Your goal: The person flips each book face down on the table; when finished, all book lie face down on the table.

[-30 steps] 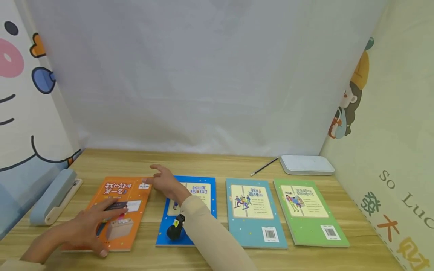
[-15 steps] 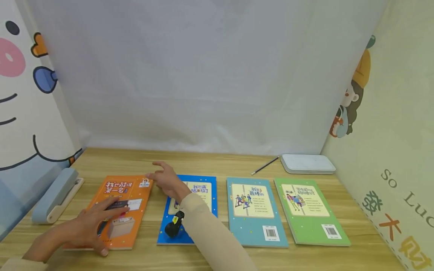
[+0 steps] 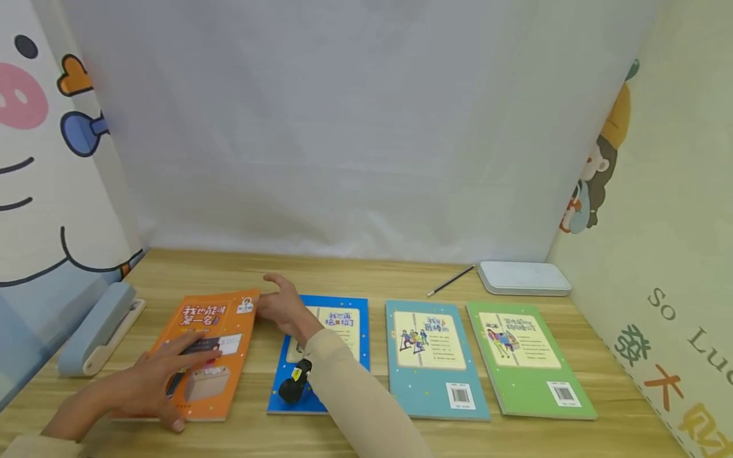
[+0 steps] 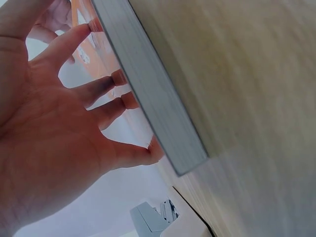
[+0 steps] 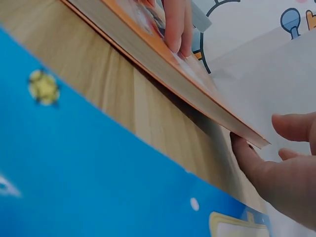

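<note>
An orange book [image 3: 212, 318] lies at the left of the wooden table [image 3: 355, 280]. My left hand [image 3: 154, 375] rests flat on its cover with the fingers spread; the left wrist view shows those fingertips [image 4: 118, 79] on the cover above the page edge [image 4: 158, 108]. My right hand [image 3: 283, 308] is at the book's far right corner. In the right wrist view its thumb [image 5: 247, 153] touches the underside of that corner, which stands a little off the table, while the other fingers hover apart from it. My right forearm lies across a blue book [image 3: 338, 318].
Right of the blue book lie a teal book [image 3: 429, 356] and a green book [image 3: 523, 356]. A pencil [image 3: 451, 280] and a flat white box [image 3: 523, 278] sit at the back right. A light blue stapler-like device [image 3: 97, 327] lies at the far left. Curtains enclose three sides.
My right hand has slid from over the orange book's far corner to just beside it, and that corner has risen slightly. The left hand stays flat on the cover.
</note>
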The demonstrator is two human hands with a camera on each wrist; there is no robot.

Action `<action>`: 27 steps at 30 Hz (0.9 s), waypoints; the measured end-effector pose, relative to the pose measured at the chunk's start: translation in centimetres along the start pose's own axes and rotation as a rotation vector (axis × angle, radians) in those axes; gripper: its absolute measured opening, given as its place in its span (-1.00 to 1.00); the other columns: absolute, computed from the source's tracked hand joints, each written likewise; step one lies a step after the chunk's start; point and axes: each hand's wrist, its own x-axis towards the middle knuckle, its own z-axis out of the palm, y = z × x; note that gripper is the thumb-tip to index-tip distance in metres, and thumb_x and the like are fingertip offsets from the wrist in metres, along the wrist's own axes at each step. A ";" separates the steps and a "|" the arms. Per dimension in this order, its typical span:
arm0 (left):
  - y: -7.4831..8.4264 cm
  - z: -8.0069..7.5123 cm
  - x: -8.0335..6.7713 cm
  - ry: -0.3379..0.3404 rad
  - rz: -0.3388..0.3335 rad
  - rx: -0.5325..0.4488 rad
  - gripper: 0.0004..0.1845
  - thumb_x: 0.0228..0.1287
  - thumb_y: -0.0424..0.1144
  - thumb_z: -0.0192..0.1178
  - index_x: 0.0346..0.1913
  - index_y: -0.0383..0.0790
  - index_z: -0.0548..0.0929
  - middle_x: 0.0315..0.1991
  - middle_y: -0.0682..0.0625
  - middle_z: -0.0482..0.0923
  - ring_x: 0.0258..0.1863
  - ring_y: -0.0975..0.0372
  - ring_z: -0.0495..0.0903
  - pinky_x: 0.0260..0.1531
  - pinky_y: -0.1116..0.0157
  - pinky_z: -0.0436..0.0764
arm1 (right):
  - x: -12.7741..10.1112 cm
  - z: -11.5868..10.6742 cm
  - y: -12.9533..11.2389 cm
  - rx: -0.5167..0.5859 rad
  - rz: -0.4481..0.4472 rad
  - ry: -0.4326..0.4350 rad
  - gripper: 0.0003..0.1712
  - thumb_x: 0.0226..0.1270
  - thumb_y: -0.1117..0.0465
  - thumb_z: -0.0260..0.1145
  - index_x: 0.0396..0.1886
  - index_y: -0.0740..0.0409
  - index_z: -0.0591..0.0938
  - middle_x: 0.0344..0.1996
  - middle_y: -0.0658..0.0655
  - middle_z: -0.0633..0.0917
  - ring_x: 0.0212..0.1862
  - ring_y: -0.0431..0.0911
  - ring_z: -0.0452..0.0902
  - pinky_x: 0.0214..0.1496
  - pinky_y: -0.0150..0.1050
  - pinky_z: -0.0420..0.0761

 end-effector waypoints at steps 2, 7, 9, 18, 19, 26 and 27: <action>0.0 -0.1 0.0 -0.005 0.000 0.012 0.10 -0.34 -0.02 0.66 0.44 0.10 0.40 0.46 -0.50 -0.02 0.32 -0.61 0.04 -0.16 -0.74 -0.06 | 0.0 0.0 -0.1 -0.047 0.003 -0.048 -0.26 0.25 0.60 0.24 0.43 0.18 0.37 -0.08 0.38 0.70 -0.02 0.19 0.70 0.08 0.08 0.70; -0.1 -0.2 0.0 -0.017 0.010 0.016 0.09 -0.30 0.00 0.65 0.46 0.08 0.39 0.47 -0.52 -0.03 0.31 -0.63 0.03 -0.18 -0.74 -0.04 | -0.2 -0.1 -0.1 -0.153 0.023 -0.117 -0.30 0.31 0.53 0.26 0.43 0.12 0.37 -0.12 0.29 0.72 -0.08 0.27 0.72 -0.08 0.12 0.74; -0.1 -0.2 0.0 -0.018 0.016 0.002 0.09 -0.30 -0.02 0.65 0.46 0.09 0.39 0.47 -0.53 -0.04 0.31 -0.64 0.02 -0.20 -0.75 -0.06 | -0.2 -0.1 -0.1 -0.182 0.044 -0.137 -0.30 0.34 0.50 0.26 0.44 0.09 0.36 -0.16 0.31 0.73 -0.11 0.29 0.73 -0.13 0.10 0.75; -0.3 -0.1 0.1 -0.008 0.046 0.046 0.09 -0.30 0.06 0.64 0.46 0.16 0.38 0.46 -0.50 0.01 0.32 -0.59 0.08 -0.22 -0.74 0.01 | -0.1 0.2 0.0 -0.255 0.072 -0.116 -0.40 0.36 0.47 0.26 0.36 0.07 0.43 -0.32 0.34 0.76 -0.21 0.31 0.75 -0.26 0.06 0.77; -0.2 -0.1 0.0 -0.007 0.048 0.050 0.09 -0.29 0.07 0.64 0.46 0.15 0.38 0.46 -0.50 0.01 0.31 -0.59 0.09 -0.23 -0.74 0.02 | -0.2 0.3 0.0 -0.257 0.066 -0.107 -0.40 0.36 0.48 0.26 0.35 0.07 0.44 -0.32 0.34 0.76 -0.22 0.31 0.75 -0.27 0.06 0.77; 0.2 -0.2 0.1 -0.019 0.022 0.069 0.12 -0.24 0.15 0.61 0.50 0.20 0.29 0.46 -0.48 0.03 0.30 -0.58 0.14 -0.24 -0.75 0.01 | -0.7 0.4 -0.2 -0.234 0.031 -0.056 -0.42 0.31 0.52 0.22 0.31 0.10 0.50 -0.40 0.30 0.74 -0.28 0.31 0.75 -0.34 0.04 0.77; 0.3 -0.2 0.2 -0.021 0.020 0.068 0.12 -0.23 0.15 0.61 0.51 0.20 0.28 0.46 -0.48 0.03 0.30 -0.58 0.14 -0.23 -0.75 0.00 | -0.7 0.4 -0.2 -0.227 0.029 -0.053 -0.42 0.30 0.52 0.21 0.30 0.10 0.50 -0.40 0.30 0.74 -0.28 0.31 0.75 -0.35 0.04 0.77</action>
